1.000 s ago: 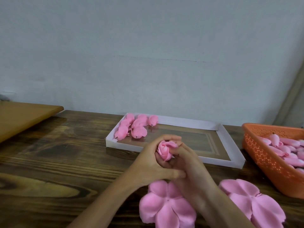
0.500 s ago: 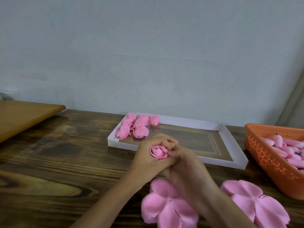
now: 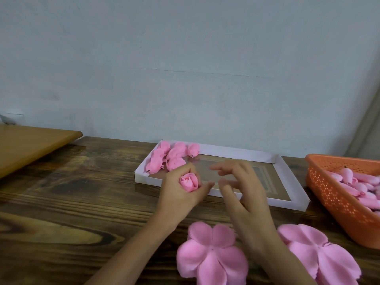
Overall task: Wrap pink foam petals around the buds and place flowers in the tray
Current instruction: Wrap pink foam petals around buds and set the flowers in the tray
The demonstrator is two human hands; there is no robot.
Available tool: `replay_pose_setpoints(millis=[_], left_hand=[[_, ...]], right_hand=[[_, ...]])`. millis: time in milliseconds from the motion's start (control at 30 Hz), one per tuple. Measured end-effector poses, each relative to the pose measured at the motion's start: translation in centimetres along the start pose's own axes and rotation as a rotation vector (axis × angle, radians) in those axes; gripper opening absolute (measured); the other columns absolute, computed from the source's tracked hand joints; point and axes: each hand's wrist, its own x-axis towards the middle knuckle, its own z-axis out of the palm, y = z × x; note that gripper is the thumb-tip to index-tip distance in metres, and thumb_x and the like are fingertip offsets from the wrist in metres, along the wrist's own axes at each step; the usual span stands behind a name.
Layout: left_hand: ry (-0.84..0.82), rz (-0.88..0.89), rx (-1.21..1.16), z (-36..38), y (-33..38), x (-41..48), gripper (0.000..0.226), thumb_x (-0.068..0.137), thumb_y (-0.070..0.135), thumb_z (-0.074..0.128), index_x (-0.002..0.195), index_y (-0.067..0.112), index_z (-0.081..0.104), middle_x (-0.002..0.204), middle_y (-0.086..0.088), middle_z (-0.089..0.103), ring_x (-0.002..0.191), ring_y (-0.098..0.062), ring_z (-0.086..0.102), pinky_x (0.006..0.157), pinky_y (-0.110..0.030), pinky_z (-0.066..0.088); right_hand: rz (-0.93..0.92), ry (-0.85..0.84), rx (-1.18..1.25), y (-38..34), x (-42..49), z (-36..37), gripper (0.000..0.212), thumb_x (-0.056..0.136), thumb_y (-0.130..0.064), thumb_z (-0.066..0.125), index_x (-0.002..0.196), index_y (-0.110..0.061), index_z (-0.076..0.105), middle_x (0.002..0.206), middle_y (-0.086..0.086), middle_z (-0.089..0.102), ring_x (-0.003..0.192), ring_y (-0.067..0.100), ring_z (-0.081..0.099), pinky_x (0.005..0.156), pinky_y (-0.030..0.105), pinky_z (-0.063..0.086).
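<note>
Holding: left hand (image 3: 181, 194) curls its fingers round the small rolled pink foam rose (image 3: 188, 182), above the dark wooden desk (image 3: 82, 192), at the near edge of the shallow white cardboard tray (image 3: 267, 201).
Free side: right hand (image 3: 242, 188) hovers beside it, fingers loosely spread, touching nothing.
Handling: the foam looks light, soft and springy. The wrap may unroll, so grip gently round the base.
Change: half a second ago both hands pressed the rose. Now the right has let go.
</note>
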Motion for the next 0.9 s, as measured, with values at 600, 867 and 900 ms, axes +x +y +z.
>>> replay_pose_setpoints(millis=[600, 867, 900], left_hand=[[-0.087, -0.052, -0.138, 0.5, 0.0, -0.2, 0.036, 0.069, 0.001, 0.07, 0.052, 0.023, 0.048, 0.056, 0.004, 0.04, 0.061, -0.017, 0.035, 0.05, -0.049, 0.029], [-0.157, -0.015, -0.105, 0.4, 0.6, -0.1, 0.043, 0.07, -0.002, 0.069, 0.053, 0.029, 0.046, 0.055, 0.017, 0.039, 0.055, -0.001, 0.032, 0.051, -0.019, 0.027], [-0.157, -0.018, -0.097, 0.5, 0.5, -0.2, 0.047, 0.069, -0.007, 0.066, 0.053, 0.031, 0.043, 0.055, 0.018, 0.036, 0.055, -0.001, 0.03, 0.05, -0.019, 0.024]], right_hand=[[-0.295, -0.17, -0.418, -0.6, -0.6, 0.1, 0.029, 0.094, -0.021, 0.063, 0.119, -0.029, 0.076, 0.13, -0.007, 0.057, 0.097, 0.014, 0.062, 0.067, 0.037, 0.055], [-0.265, -0.202, -0.357, -0.4, -0.4, -0.3, 0.03, 0.095, -0.022, 0.059, 0.12, -0.029, 0.073, 0.137, -0.013, 0.05, 0.1, 0.011, 0.059, 0.073, 0.036, 0.054], [-0.274, -0.206, -0.379, -0.3, -0.4, -0.3, 0.03, 0.095, -0.021, 0.06, 0.12, -0.029, 0.073, 0.136, -0.013, 0.051, 0.098, 0.012, 0.059, 0.069, 0.036, 0.054]])
